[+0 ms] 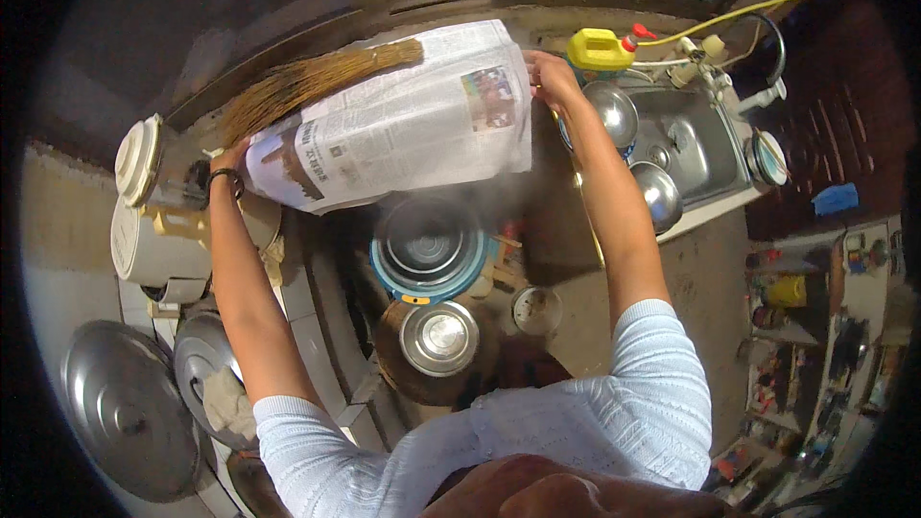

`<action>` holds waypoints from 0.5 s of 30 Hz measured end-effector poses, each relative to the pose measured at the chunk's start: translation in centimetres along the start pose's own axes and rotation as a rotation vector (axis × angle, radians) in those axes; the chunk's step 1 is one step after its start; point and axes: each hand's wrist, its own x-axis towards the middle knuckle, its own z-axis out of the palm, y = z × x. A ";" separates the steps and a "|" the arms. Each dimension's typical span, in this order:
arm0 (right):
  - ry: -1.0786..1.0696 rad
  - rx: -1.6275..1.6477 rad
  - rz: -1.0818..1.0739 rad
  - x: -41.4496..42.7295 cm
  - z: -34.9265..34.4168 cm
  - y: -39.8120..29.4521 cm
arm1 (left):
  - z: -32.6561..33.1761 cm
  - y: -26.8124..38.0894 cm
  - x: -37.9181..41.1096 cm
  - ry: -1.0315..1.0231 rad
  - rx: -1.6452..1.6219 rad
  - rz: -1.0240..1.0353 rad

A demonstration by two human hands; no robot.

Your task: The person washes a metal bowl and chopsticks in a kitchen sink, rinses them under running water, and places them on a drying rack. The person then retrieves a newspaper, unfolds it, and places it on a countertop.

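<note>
A sheet of newspaper (424, 115), printed with text and colour pictures, spans the space between my two hands. My left hand (230, 152) is at its left end, with the fingers partly hidden; a dark bracelet circles the wrist. At the right edge of the paper, my right hand (552, 79) has its fingers bent against it. A straw whisk broom (324, 83) overlaps the far side of the sheet, its bristles reaching toward my left hand. Below the paper's near edge are a blue-rimmed basin (378, 270) and a metal bowl (439, 338).
To the right is a steel sink (709, 158), with metal bowls (611, 115) and a yellow jug (593, 49) beside it. A rice cooker (162, 241) and large metal lids (129, 410) stand at left. Shelves (788, 338) with assorted items line the right side.
</note>
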 end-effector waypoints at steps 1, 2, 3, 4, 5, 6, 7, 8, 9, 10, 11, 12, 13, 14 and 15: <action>0.031 -0.012 -0.012 -0.1 -2.1 0.5 | 3.2 2.1 -1.1 -0.037 0.087 -0.074; 0.039 -0.016 -0.025 0.0 -3.5 0.8 | 5.2 3.1 -2.7 -0.138 -0.174 -0.034; 0.073 -0.103 -0.054 0.5 -3.7 1.1 | 5.3 3.5 -3.4 -0.078 -0.151 -0.045; 0.106 -0.192 -0.081 1.1 -3.7 1.3 | 5.4 4.0 -4.1 -0.016 -0.129 -0.057; 0.138 -0.282 -0.108 1.8 -3.7 1.5 | 5.7 4.5 -4.4 0.045 -0.108 -0.070; 0.185 -0.298 -0.121 3.0 -2.5 1.9 | 4.0 3.2 -3.5 0.049 -0.243 -0.015; 0.257 -0.436 -0.207 3.9 -3.0 2.4 | 4.6 3.6 -3.9 0.003 -0.307 -0.009; 0.330 -0.578 -0.293 4.8 -3.6 2.9 | 5.3 4.2 -4.2 -0.046 -0.372 -0.004; 0.386 -0.716 -0.386 5.5 -3.4 2.8 | 5.2 4.4 -3.9 -0.027 -0.345 -0.027; 0.416 -0.683 -0.360 5.8 -3.4 2.9 | 5.4 4.6 -3.7 -0.013 -0.319 -0.052; 0.433 -0.688 -0.354 6.1 -3.5 3.0 | 5.6 4.9 -3.5 -0.001 -0.293 -0.077; 0.440 -0.688 -0.350 6.5 -3.2 3.1 | 5.4 4.4 -2.8 0.041 -0.218 -0.084; 0.440 -0.683 -0.350 6.7 -2.5 3.1 | 4.6 3.4 -1.8 0.091 -0.143 -0.093; 0.419 -0.689 -0.331 7.0 -1.7 3.0 | 3.8 2.4 -0.9 0.099 -0.199 -0.056; 0.409 -0.703 -0.308 7.2 -1.5 2.8 | 3.8 2.0 -0.6 0.094 -0.257 -0.017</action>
